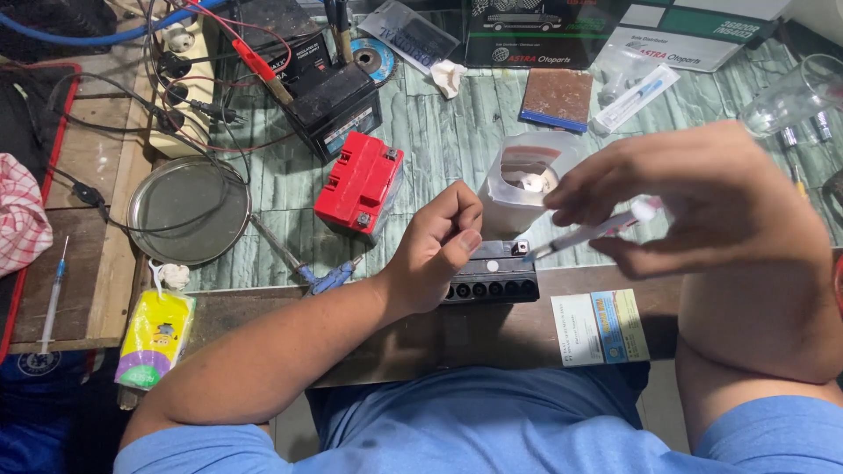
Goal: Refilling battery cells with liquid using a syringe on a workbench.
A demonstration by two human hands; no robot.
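A small black battery (493,279) with a row of round cell holes on top lies at the table's front edge. My left hand (435,246) rests against its left end, fingers curled shut, nothing visibly held. My right hand (667,197) hovers just above and to the right, holding a clear syringe (590,233) slanted down-left, its tip near the battery's top right corner. A translucent plastic container (522,180) stands right behind the battery.
A red battery (360,184) and a larger black battery (335,107) with red clip leads stand at left centre. A round metal lid (189,211), a blue-handled screwdriver (303,263), a power strip (180,79), a yellow packet (155,338), boxes and a glass (795,92) lie around.
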